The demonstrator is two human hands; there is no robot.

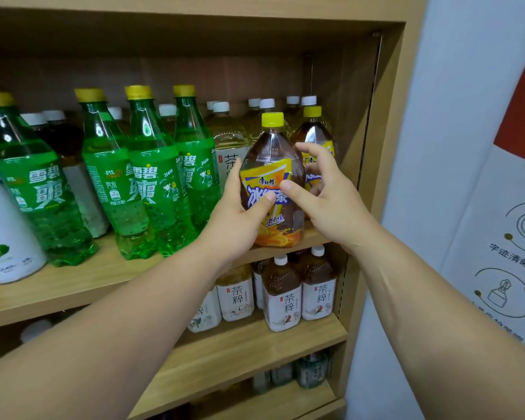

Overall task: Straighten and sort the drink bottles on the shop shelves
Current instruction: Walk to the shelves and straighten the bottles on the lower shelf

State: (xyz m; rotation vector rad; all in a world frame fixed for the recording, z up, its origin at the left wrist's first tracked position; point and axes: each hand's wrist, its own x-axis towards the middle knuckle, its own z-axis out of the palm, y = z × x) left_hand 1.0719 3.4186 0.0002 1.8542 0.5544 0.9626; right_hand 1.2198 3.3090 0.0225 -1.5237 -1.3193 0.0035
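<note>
Head view. An iced tea bottle [272, 183] with a yellow cap stands upright at the front edge of the upper shelf [73, 286], centre-right of the frame. The left hand [240, 213] is clamped on its left side, thumb across the label. The right hand [328, 192] touches its right side, thumb on the label, the other fingers spread apart towards a second iced tea bottle [315, 137] just behind. Green soda bottles [152, 177] lean in a row to the left. White-capped tea bottles [282, 295] stand on the lower shelf [255, 344], lower centre.
</note>
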